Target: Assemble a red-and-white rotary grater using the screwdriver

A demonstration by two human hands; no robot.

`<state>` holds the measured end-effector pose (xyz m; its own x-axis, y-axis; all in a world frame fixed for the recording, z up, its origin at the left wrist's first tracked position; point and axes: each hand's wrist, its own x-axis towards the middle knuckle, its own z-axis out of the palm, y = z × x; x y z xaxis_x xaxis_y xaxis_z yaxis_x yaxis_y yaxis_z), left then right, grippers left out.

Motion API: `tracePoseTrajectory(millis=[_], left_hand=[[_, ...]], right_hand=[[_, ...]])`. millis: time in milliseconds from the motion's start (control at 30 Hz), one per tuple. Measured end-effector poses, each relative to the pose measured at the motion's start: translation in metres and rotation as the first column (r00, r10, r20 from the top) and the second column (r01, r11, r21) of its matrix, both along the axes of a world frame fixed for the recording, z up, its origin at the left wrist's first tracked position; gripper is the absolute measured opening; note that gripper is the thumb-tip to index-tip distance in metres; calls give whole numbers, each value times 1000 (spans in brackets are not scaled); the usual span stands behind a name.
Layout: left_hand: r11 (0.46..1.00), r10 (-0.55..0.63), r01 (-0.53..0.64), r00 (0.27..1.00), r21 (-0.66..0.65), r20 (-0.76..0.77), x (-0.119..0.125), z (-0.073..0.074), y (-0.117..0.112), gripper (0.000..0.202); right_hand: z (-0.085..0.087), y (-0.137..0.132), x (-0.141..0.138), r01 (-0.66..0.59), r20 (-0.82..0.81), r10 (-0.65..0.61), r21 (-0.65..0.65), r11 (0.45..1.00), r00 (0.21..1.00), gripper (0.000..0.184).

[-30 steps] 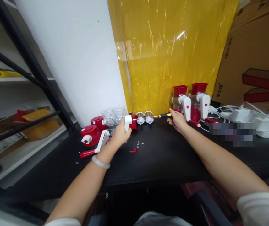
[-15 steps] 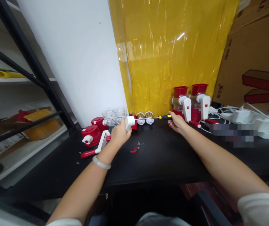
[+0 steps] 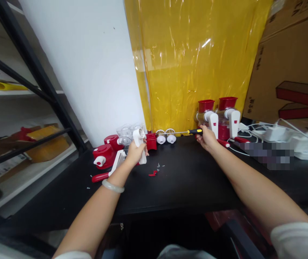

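White plastic crank arm [image 3: 137,137] and black-and-yellow-handled screwdriver [image 3: 193,132] held above a black tabletop [image 3: 189,183]

The left hand [image 3: 134,154] had its fingers clamped around the crank arm, which stood near upright, left of centre, its round end uppermost. The right hand [image 3: 207,138] had its fingers closed on the end of the screwdriver's handle; the metal shaft ran nearly level leftward, its tip apart from the crank arm. Behind the shaft, two metal-and-white cylinders [image 3: 171,138] stood side by side before a yellow plastic sheet [image 3: 191,72]. Rounded red plastic bases [image 3: 104,155] hemmed in the left side, and two red-and-white hand-cranked machines [image 3: 213,123] the right. Room to move lay between the forearms, reaching to the front edge [image 3: 175,209], with a small red plastic piece [image 3: 153,173] and tiny pale bits [image 3: 158,165] near its far left.
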<state>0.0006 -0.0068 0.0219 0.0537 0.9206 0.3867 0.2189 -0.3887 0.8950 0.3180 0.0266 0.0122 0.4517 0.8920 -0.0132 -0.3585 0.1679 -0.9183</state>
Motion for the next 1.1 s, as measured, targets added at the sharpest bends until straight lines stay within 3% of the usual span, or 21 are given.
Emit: tracePoseTrajectory(millis=[167,300,433,533,633,733,800,867,967,1100], left_hand=[[973,-208,218,971,-76,121,-1,1,0,34],[945,-299,312,946,-94,128,1,1,-5,33],[947,-271,283,958,-153,94,4,2,-8,32],[947,-199,205,979,-247,50,6,-1,-7,34],[948,-131,120,991,-296,-20,8,-3,-7,49],[948,-35,-19,986,-317,-165,8,-4,-8,55],[951,6,-110,942,-289,-336,7,-2,-10,47],[964,41,-189,804,-189,-593,5,-1,-11,36],[969,111,-244,545,-31,-831,4,1,-13,31],[960,120,-279,429,-5,-895,5,1,-16,38]], right_hand=[[-20,13,8,36,276,-30,-17,999,961,17],[-33,18,8,-2,353,18,-44,999,935,14],[-36,19,10,-56,343,75,-65,996,936,10],[-37,18,16,-192,285,208,-82,978,936,7],[-43,19,29,-315,314,323,-79,946,893,23],[-48,22,44,-354,543,381,-158,922,749,33],[-49,25,51,-327,755,362,-205,922,547,35],[-50,27,55,-288,872,341,-246,926,352,30],[-52,29,55,-219,931,319,-279,935,178,25],[-55,33,54,-163,957,279,-265,950,75,25]])
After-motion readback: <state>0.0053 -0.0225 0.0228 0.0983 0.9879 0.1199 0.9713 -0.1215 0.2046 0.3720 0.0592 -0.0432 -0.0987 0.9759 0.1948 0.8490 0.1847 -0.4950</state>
